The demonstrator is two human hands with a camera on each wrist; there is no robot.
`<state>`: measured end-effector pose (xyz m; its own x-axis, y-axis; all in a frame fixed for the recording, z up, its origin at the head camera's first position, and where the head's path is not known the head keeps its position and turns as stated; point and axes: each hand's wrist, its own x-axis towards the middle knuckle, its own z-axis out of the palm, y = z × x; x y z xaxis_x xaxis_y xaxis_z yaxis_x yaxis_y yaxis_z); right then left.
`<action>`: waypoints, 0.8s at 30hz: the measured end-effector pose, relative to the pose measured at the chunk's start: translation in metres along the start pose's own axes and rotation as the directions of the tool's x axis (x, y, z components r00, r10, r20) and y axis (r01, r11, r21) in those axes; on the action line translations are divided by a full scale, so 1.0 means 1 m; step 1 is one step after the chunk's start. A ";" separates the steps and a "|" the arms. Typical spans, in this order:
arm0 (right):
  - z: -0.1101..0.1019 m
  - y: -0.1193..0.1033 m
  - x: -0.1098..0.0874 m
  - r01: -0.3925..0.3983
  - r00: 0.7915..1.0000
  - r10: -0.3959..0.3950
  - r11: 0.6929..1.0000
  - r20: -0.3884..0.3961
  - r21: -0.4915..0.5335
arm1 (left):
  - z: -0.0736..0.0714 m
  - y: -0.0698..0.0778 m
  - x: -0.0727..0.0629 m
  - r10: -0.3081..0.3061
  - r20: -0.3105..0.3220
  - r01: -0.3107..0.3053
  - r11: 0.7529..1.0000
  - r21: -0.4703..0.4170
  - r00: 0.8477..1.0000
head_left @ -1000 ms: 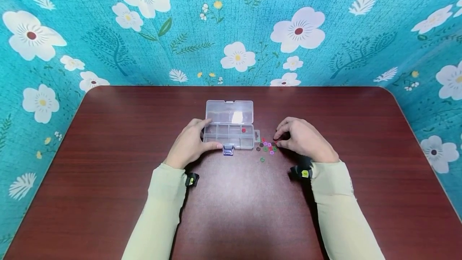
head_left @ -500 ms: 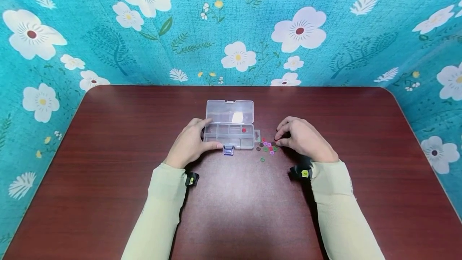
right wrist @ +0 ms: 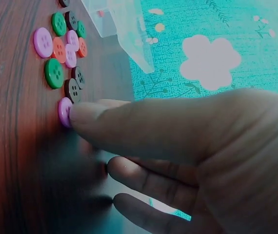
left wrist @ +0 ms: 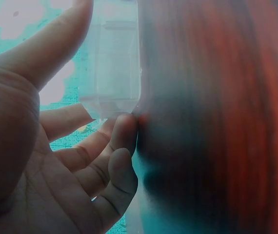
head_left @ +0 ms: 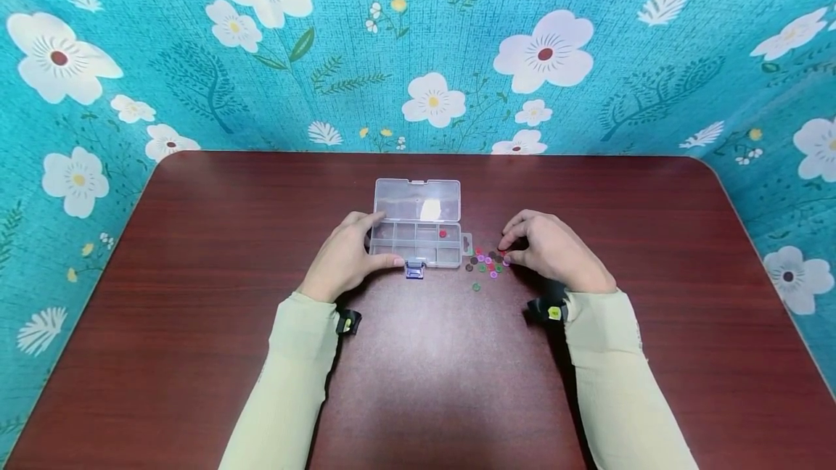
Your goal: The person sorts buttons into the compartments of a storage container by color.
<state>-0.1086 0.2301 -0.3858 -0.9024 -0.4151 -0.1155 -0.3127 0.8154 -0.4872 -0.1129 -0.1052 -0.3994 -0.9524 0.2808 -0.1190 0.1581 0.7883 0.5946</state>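
Observation:
A clear plastic compartment box (head_left: 405,232) lies with its lid (head_left: 405,198) tipped back. My left hand (head_left: 342,256) grips its left end, thumb along the front edge and fingers at the far side; in the left wrist view the thumb and fingertips frame the box end. One red button (head_left: 443,233) sits in a back compartment towards the right. Beside the box lie loose buttons in green, purple, red and black. My right hand (head_left: 548,249) is at their right side, its thumb against a purple button (right wrist: 65,112). Whether its fingertips pinch a button, I cannot tell.
A blue latch (head_left: 414,270) hangs from the box's front, and a hanging tab (head_left: 466,244) sticks out on its right. One green button (head_left: 476,286) lies nearer than the others. Flowered turquoise cloth (head_left: 366,114) rises behind the brown table (head_left: 261,187).
My right fingertips have shifted slightly among the buttons, and a purple and a dark button now show beside them. My left hand and the box stay put.

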 end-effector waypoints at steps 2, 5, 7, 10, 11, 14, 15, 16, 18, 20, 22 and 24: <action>0.000 -0.001 0.000 -0.005 1.000 0.005 1.000 0.000 0.000 | 0.000 0.000 0.000 0.000 0.001 0.000 1.000 0.001 1.000; 0.000 -0.001 0.000 0.002 1.000 -0.002 1.000 -0.005 -0.004 | 0.000 0.000 0.000 -0.003 0.002 0.003 1.000 0.002 1.000; -0.001 0.000 0.000 0.010 1.000 -0.011 1.000 -0.010 -0.010 | 0.000 -0.001 0.000 -0.001 0.001 0.001 1.000 0.005 1.000; -0.001 0.001 0.000 0.019 1.000 -0.019 1.000 -0.015 -0.023 | 0.000 -0.001 0.000 0.003 -0.001 -0.003 1.000 0.007 1.000; -0.001 0.002 0.000 0.019 1.000 -0.019 1.000 -0.016 -0.025 | 0.001 -0.001 0.000 0.006 -0.002 -0.006 1.000 0.008 1.000; 0.001 0.002 0.001 0.010 1.000 -0.010 1.000 -0.023 -0.022 | 0.001 -0.001 0.000 0.006 -0.002 -0.006 1.000 0.008 1.000; 0.001 0.002 0.001 0.006 1.000 -0.006 1.000 -0.028 -0.019 | 0.001 -0.001 0.000 0.006 -0.003 -0.006 1.000 0.008 1.000; 0.002 0.002 0.001 0.001 0.999 -0.002 1.000 -0.035 -0.018 | 0.001 -0.001 0.000 0.006 -0.003 -0.006 1.000 0.008 1.000; 0.003 0.002 0.002 -0.005 0.999 0.005 1.000 -0.051 -0.015 | 0.001 -0.001 0.000 0.007 -0.003 -0.007 1.000 0.008 1.000; 0.003 0.002 0.003 -0.006 0.998 0.005 1.000 -0.063 -0.014 | 0.001 -0.001 0.000 0.008 -0.005 -0.008 1.000 0.009 1.000; 0.004 0.002 0.003 -0.006 0.998 0.005 1.000 -0.069 -0.011 | 0.001 -0.001 0.000 0.007 -0.005 -0.007 1.000 0.006 1.000; 0.004 0.002 0.003 -0.008 0.998 0.008 1.000 -0.067 -0.006 | 0.001 -0.001 0.000 0.005 -0.004 -0.005 1.000 0.004 1.000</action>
<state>-0.1107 0.2296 -0.3904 -0.9225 -0.3811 -0.0614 -0.3071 0.8211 -0.4812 -0.1132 -0.1056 -0.4006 -0.9526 0.2826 -0.1127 0.1640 0.7890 0.5921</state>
